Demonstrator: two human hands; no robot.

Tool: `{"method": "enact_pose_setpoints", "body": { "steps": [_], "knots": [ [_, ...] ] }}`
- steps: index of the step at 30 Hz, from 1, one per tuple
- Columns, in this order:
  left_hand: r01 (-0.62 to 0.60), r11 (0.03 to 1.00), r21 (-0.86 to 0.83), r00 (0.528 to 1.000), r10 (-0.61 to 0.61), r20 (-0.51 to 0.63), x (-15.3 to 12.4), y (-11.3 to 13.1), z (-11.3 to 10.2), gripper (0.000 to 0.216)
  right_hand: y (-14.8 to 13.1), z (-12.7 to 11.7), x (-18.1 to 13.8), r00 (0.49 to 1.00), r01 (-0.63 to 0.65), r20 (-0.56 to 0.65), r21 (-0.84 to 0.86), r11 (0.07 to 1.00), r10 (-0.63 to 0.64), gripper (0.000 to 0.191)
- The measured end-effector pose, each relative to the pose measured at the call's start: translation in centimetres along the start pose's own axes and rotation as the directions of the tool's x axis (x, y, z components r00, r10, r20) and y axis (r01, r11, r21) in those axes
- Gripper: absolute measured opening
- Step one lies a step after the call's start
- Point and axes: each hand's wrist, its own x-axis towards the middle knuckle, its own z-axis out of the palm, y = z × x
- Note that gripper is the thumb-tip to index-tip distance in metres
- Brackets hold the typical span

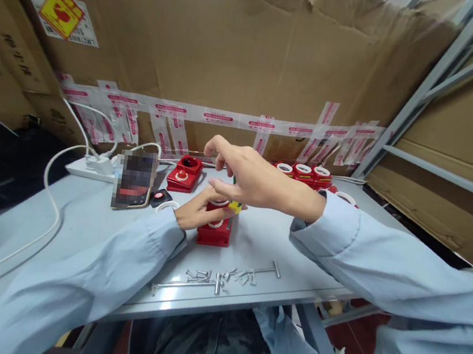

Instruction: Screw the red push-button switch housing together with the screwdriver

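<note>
Right hand: the right hand (253,179) is hovering over the red switch box (214,229), fingers pinched around the top of a green-and-yellow screwdriver (235,205) whose shaft is pointing down into the box; index finger stretched out to the left.
Left hand: the left hand (201,210) is grasping the red switch box from its left side, thumb lying across the top, pressing it down on the counter (82,220).
Switch box: it is sitting near the middle of the counter, white rings showing on its upper face; the screwdriver tip itself is hidden behind the fingers.
Doing it well: as I judge it, keeping the driver upright and the box pinned flat is mattering most, since a tilted tip would be slipping off the screw head.
Loose parts: screws (206,276) and two long T-shaped pins (265,271) are lying just in front of the box, close to the counter's near edge, where a sweeping sleeve could be knocking them off.
Room left: a phone (133,181), a second red box (184,173), a power strip (89,166) and its white cable (50,205) are crowding that side.
Room right: bare counter is lying open beyond the box; more red boxes (304,173) are standing at the back by the cardboard wall (236,43).
</note>
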Motion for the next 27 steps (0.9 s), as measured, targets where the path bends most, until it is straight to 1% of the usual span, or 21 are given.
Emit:
{"method": "enact_pose_setpoints", "body": {
  "steps": [3, 5, 11, 13, 16, 17, 18, 19, 21, 23, 25, 27],
  "knots": [
    [-0.014, 0.999, 0.039, 0.998, 0.016, -0.057, -0.1, -0.1, 0.0, 0.033, 0.2, 0.2, 0.1, 1.0, -0.009, -0.022, 0.007, 1.0, 0.009, 0.027],
    [-0.023, 1.0, 0.02, 0.997, 0.025, -0.079, -0.2, -0.3, 0.2, 0.033, 0.3, 0.3, 0.1, 1.0, -0.005, -0.024, 0.007, 1.0, 0.006, 0.027],
    [-0.006, 0.995, -0.101, 0.998, -0.001, -0.062, -0.2, -0.6, 0.7, 0.037, 0.2, 0.2, -0.1, 1.0, -0.021, -0.022, -0.02, 1.0, 0.021, 0.03],
    [-0.014, 0.991, -0.132, 0.998, 0.005, -0.066, -0.1, -0.7, 0.7, 0.035, -0.1, -0.1, -0.3, 0.996, -0.082, -0.027, -0.068, 0.994, 0.08, 0.031],
    [-0.021, 0.982, -0.187, 0.998, 0.01, -0.061, 0.0, -0.9, 0.6, 0.034, -0.8, -0.9, -0.7, 0.971, -0.237, -0.036, -0.208, 0.949, 0.235, 0.028],
    [-0.02, 0.98, -0.198, 0.998, 0.007, -0.065, 0.1, -1.0, 0.6, 0.036, -1.0, -1.1, -0.8, 0.964, -0.265, -0.033, -0.247, 0.932, 0.265, 0.028],
    [-0.018, 0.979, -0.203, 0.997, 0.003, -0.074, 0.1, -1.0, 0.5, 0.039, -1.2, -1.4, -0.9, 0.962, -0.267, -0.023, -0.266, 0.926, 0.271, 0.025],
    [-0.017, 0.979, -0.203, 0.997, 0.0, -0.081, 0.1, -1.1, 0.4, 0.042, -1.3, -1.6, -1.0, 0.969, -0.242, -0.007, -0.26, 0.935, 0.249, 0.021],
    [-0.002, 0.981, -0.193, 0.997, -0.013, -0.077, 0.1, -1.1, 0.0, 0.044, -1.4, -2.0, -1.1, 0.987, -0.146, 0.035, -0.193, 0.97, 0.156, 0.014],
    [0.028, 0.984, -0.177, 0.998, -0.038, -0.055, 0.0, -0.8, -0.3, 0.042, -1.4, -2.2, -1.2, 0.995, -0.058, 0.078, -0.104, 0.993, 0.066, 0.019],
    [0.042, 0.987, -0.153, 0.998, -0.048, -0.036, 0.0, -0.6, -0.5, 0.039, -1.3, -2.3, -1.3, 0.994, -0.023, 0.104, -0.045, 0.999, 0.027, 0.022],
    [0.03, 0.99, -0.137, 0.999, -0.036, -0.04, 0.0, -0.6, -0.5, 0.035, -1.2, -2.2, -1.4, 0.994, -0.039, 0.105, -0.025, 0.999, 0.041, 0.022]
  ]
}}
